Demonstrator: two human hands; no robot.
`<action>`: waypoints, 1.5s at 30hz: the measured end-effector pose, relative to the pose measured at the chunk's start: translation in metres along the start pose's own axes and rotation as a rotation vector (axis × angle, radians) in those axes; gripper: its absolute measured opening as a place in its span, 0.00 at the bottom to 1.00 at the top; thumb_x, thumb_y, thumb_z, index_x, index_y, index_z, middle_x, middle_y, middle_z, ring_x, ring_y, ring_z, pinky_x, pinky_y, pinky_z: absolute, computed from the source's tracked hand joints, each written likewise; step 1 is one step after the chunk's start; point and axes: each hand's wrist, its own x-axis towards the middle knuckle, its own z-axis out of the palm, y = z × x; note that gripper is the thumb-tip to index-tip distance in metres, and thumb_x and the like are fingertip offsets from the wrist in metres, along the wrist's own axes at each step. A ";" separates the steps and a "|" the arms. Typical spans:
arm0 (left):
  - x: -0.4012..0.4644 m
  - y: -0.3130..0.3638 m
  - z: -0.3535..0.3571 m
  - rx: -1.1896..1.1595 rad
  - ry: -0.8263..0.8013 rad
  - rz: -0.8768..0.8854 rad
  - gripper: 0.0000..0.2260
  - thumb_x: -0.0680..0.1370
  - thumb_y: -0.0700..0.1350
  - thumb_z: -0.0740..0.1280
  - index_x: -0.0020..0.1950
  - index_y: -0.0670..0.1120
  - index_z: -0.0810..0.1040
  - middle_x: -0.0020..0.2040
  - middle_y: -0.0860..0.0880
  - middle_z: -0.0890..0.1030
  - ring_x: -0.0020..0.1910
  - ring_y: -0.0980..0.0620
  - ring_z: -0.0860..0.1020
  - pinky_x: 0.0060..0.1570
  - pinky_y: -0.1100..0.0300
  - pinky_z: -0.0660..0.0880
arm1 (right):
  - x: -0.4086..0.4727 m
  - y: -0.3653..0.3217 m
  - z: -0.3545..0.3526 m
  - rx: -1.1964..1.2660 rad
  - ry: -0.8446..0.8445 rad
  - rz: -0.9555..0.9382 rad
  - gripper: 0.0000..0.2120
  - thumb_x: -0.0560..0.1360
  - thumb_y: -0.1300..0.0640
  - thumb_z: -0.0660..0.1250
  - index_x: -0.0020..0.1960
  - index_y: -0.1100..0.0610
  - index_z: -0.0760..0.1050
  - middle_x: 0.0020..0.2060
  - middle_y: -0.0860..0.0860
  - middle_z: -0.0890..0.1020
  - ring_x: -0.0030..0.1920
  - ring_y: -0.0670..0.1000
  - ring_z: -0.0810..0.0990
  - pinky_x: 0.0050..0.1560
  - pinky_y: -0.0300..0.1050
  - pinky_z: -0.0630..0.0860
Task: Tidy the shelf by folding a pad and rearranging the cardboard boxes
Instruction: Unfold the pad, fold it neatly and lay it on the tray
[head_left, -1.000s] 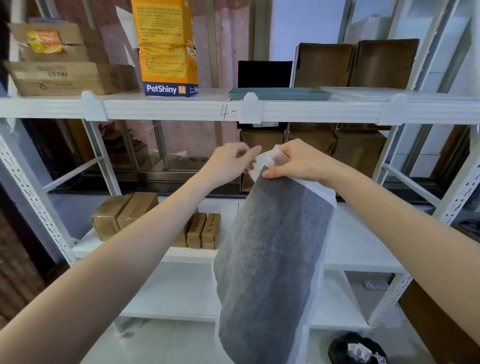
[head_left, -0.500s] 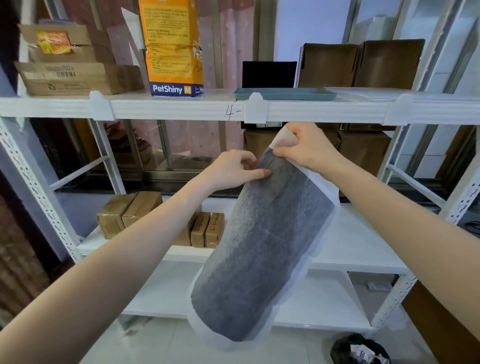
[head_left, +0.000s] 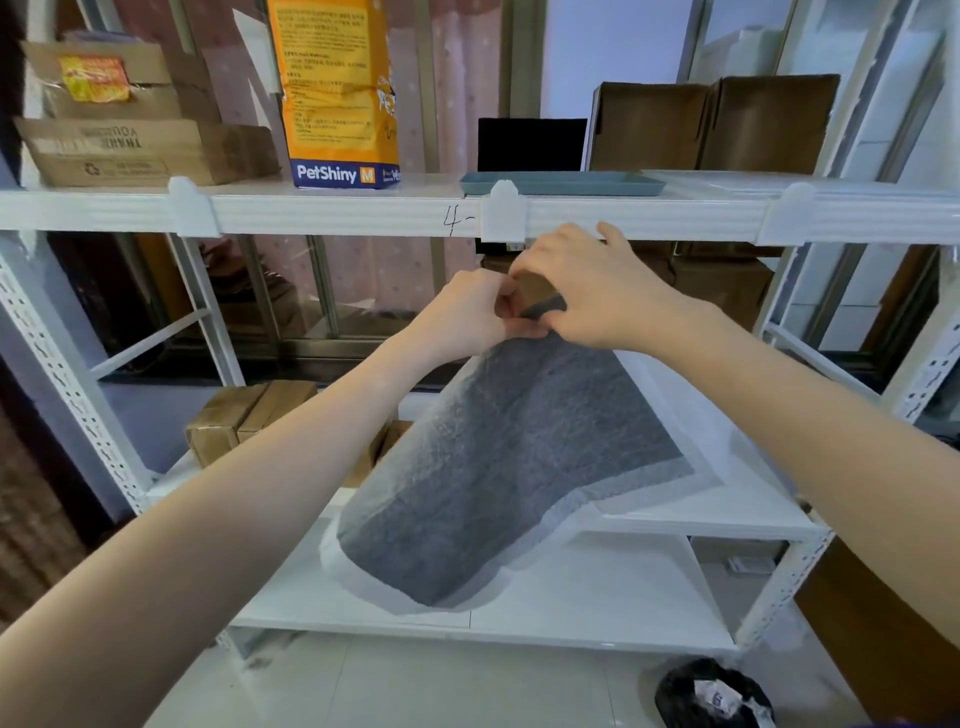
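A grey pad with a white border hangs in the air in front of the white shelf rack. Its top end is bunched between both hands just under the upper shelf's front rail. My left hand pinches the top edge from the left. My right hand grips it from the right, touching the left hand. The pad's lower part billows out toward me, above the middle shelf. Small brown cardboard boxes sit on the middle shelf at left, some hidden behind the pad and my left arm.
The upper shelf holds flat cardboard boxes at left, an orange PetShiny bag, a teal tray, a black box and two tall brown boxes. More brown boxes stand behind my hands. A black bag lies on the floor.
Both hands rose with the pad's top edge and came together under the upper rail. The pad's hanging lower end swung up and toward me, spreading to the right.
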 end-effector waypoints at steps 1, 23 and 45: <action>0.000 0.001 0.001 -0.001 0.005 0.003 0.14 0.72 0.53 0.72 0.40 0.44 0.76 0.39 0.46 0.79 0.39 0.48 0.76 0.36 0.62 0.68 | 0.000 -0.003 0.000 -0.043 0.001 -0.002 0.18 0.72 0.58 0.65 0.62 0.52 0.71 0.56 0.54 0.76 0.62 0.56 0.69 0.64 0.57 0.59; -0.007 -0.025 -0.006 0.075 -0.113 -0.042 0.12 0.70 0.54 0.74 0.33 0.50 0.75 0.31 0.54 0.74 0.32 0.59 0.71 0.32 0.64 0.65 | -0.005 0.020 0.008 0.111 -0.189 0.085 0.21 0.70 0.46 0.70 0.61 0.51 0.73 0.56 0.50 0.79 0.56 0.53 0.76 0.52 0.49 0.74; -0.001 -0.009 -0.008 0.258 0.003 -0.034 0.10 0.77 0.47 0.62 0.51 0.47 0.82 0.39 0.48 0.80 0.43 0.44 0.77 0.43 0.53 0.74 | 0.006 -0.006 0.019 0.344 -0.055 0.075 0.11 0.77 0.52 0.61 0.48 0.58 0.77 0.42 0.53 0.81 0.43 0.55 0.83 0.48 0.50 0.77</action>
